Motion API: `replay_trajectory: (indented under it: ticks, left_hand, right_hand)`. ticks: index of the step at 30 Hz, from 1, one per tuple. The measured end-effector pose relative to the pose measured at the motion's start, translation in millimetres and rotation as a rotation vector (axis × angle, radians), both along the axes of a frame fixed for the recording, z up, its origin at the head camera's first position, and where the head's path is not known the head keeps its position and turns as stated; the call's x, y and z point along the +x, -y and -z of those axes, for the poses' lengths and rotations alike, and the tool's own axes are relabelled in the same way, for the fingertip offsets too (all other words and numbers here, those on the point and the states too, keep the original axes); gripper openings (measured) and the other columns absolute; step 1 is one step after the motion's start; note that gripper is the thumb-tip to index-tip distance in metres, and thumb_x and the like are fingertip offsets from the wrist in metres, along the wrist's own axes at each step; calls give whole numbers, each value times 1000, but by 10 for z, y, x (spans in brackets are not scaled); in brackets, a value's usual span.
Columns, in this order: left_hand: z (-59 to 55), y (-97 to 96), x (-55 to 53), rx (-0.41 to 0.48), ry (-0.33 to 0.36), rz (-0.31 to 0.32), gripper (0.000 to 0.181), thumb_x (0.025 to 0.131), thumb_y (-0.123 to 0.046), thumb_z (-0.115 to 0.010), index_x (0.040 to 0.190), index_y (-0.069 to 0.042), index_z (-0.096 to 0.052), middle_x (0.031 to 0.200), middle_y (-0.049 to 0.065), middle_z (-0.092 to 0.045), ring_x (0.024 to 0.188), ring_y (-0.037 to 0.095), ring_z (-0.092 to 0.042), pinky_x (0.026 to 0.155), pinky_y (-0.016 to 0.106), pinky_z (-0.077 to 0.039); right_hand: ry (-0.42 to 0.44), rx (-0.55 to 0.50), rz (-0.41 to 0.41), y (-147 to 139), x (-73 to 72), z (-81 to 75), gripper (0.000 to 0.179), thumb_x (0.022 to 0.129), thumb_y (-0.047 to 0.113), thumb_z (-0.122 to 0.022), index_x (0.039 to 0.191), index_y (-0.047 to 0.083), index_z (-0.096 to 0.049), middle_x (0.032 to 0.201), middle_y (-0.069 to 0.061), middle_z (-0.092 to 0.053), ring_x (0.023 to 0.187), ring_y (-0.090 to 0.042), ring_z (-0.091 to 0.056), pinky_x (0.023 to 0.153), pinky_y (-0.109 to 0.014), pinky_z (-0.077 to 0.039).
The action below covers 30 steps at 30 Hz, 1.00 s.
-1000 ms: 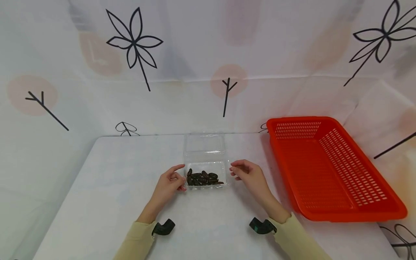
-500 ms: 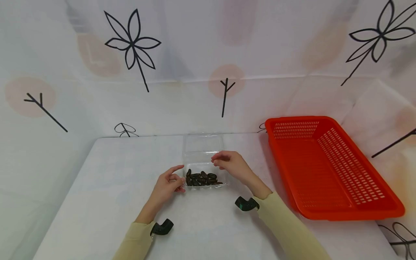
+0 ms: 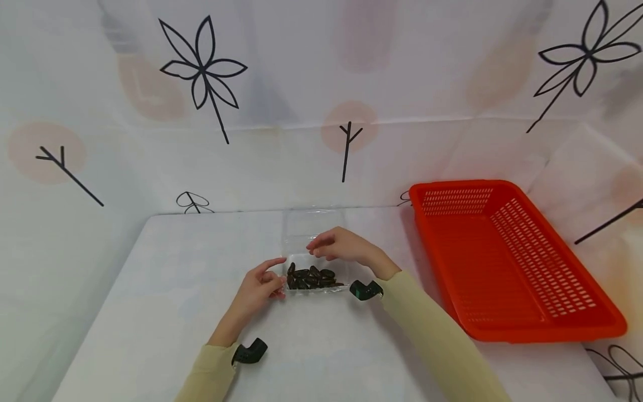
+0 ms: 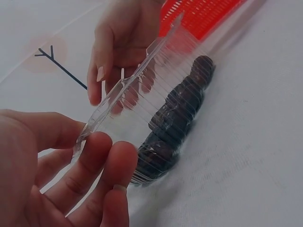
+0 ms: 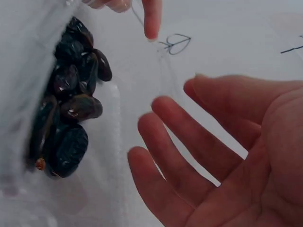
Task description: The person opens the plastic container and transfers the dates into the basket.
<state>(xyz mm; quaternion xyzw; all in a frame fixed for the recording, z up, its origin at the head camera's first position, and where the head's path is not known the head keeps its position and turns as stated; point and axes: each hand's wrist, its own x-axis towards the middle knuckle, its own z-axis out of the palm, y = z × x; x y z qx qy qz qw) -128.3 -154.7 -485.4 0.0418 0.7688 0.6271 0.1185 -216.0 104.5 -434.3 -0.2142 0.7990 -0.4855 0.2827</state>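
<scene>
A clear plastic clamshell box (image 3: 342, 272) lies on the table, its lid (image 3: 301, 223) folded back toward the wall. Several dark, glossy, wrinkled dates (image 3: 311, 277) are heaped along the near side of the box. My left hand (image 3: 253, 290) pinches the box's left rim between thumb and fingers, as the left wrist view shows up close. Over the back of the box, near the lid's hinge, hovers my right hand (image 3: 349, 245). In the right wrist view its fingers (image 5: 165, 146) are loosely bent, with nothing in them, beside the dates.
A large red plastic basket (image 3: 502, 332) with slotted sides stands on the right of the table. The white table (image 3: 201, 240) backs onto a hanging white cloth (image 3: 281, 167) printed with plants. Both wrists carry a small black camera (image 3: 250, 352).
From the box's right side, my right hand has moved left and a little back, over the box. The left hand keeps its place at the rim, and the dates look the same.
</scene>
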Motion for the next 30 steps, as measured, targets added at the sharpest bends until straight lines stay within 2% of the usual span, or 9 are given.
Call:
replay_trajectory:
  ticks: [1,4,8,13,17,22,30]
  left_hand:
    - [-1,4,-4,0,-9,6,47,95,-7,-66,141,-5,-54,76,10,-65,67,22,-65,67,28,-52]
    - [-152,-29,28,-12,-17,15,44,95,-3,-64,138,-1,-55,73,10,-63,65,22,-63,66,28,-50]
    - [-368,-94,77,-27,1,-7,42,93,2,-62,134,3,-58,69,8,-61,63,26,-63,63,30,-47]
    - [-399,-120,84,-46,6,-33,40,92,-1,-66,132,2,-60,65,7,-60,64,36,-63,61,29,-44]
    - [-397,-124,89,-56,-1,-27,40,93,-3,-67,132,2,-60,65,9,-60,66,42,-61,59,26,-42]
    - [-384,-121,85,-60,2,-24,40,93,-4,-68,132,1,-60,65,9,-61,65,41,-62,57,24,-40]
    - [-386,-129,74,-73,1,-29,41,92,-2,-68,132,1,-60,64,8,-61,64,38,-62,57,24,-39]
  right_hand:
    - [11,3,-26,9,-33,7,32,98,17,-63,127,3,-67,120,-5,-68,109,-21,-64,90,-37,-52]
    - [24,25,-78,32,-115,17,32,97,17,-64,126,5,-68,120,-7,-68,109,-24,-64,92,-39,-52]
    - [14,62,-134,68,-175,23,31,95,13,-65,124,5,-69,118,-7,-69,105,-24,-66,90,-39,-52]
    - [7,83,-174,112,-198,73,30,90,0,-68,120,2,-71,116,-7,-71,100,-15,-67,88,-33,-52]
    - [-14,148,-207,131,-184,96,32,85,-6,-70,116,3,-74,111,-3,-72,99,-11,-67,89,-29,-50]
    - [-29,225,-245,147,-169,83,34,82,-9,-72,113,6,-76,105,0,-73,95,-10,-67,88,-27,-50]
    - [-40,247,-247,162,-175,74,34,80,-9,-76,111,7,-76,97,3,-72,87,-10,-65,82,-26,-51]
